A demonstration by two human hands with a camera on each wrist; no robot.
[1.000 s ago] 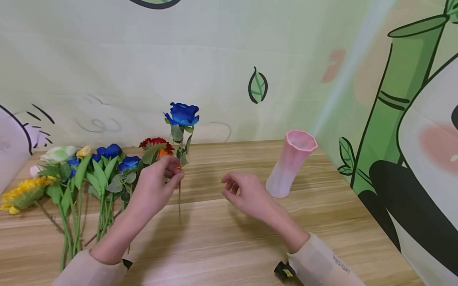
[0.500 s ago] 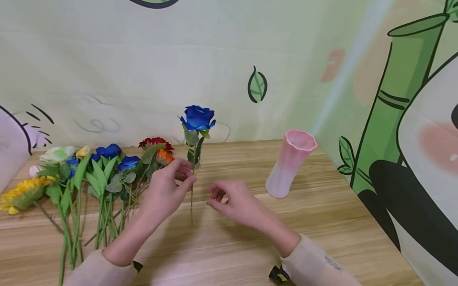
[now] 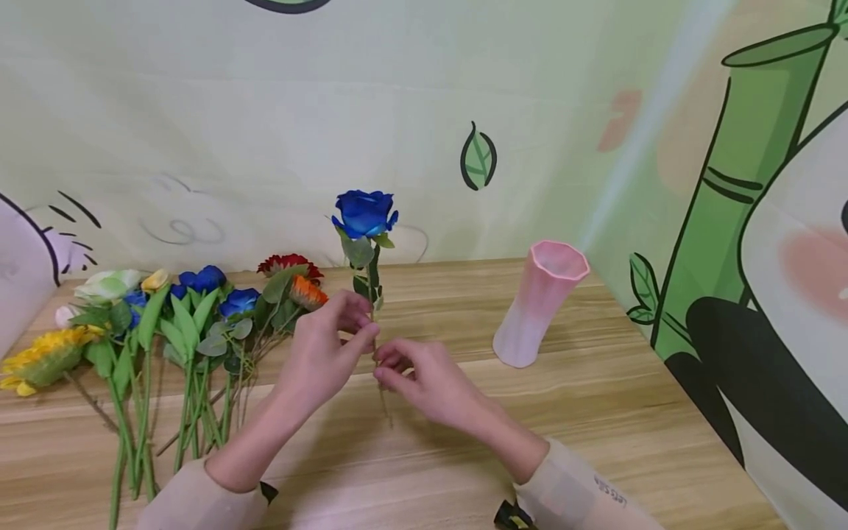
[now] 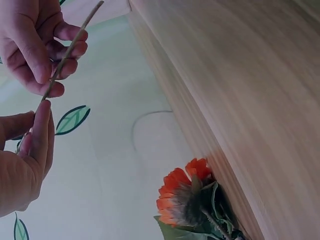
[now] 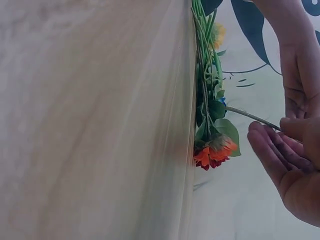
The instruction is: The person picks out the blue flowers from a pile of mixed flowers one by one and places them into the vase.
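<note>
Blue petals, deep and slightly ruffled, top the rose [image 3: 364,213] held nearly upright in front of the person, its stem leaning a little. Thumb and fingertips of the left hand [image 3: 331,335] come together on the stem just below the leaves. Lower down, the right hand [image 3: 424,379] has its fingers curled in and pinches the same thin stem between thumb and fingers, just beside the left. From the left wrist the stem's bare tip shows in the air, apart from the wooden table [image 3: 371,486].

To the person's left lies a loose row of flowers, green stems pointing back toward the person: a yellow sunflower [image 3: 49,357] at the outer end, a pale white bloom [image 3: 109,285] behind it, blue ones in the middle, then a red flower [image 3: 289,263] and an orange flower [image 3: 308,293] nearest the left hand.

On the other side, beyond the right hand and well apart from the rose, a pink-and-white vase [image 3: 539,302] stands on the table. Behind everything hangs a pale green backdrop [image 3: 397,96] printed with leaves and bamboo [image 3: 748,147].
</note>
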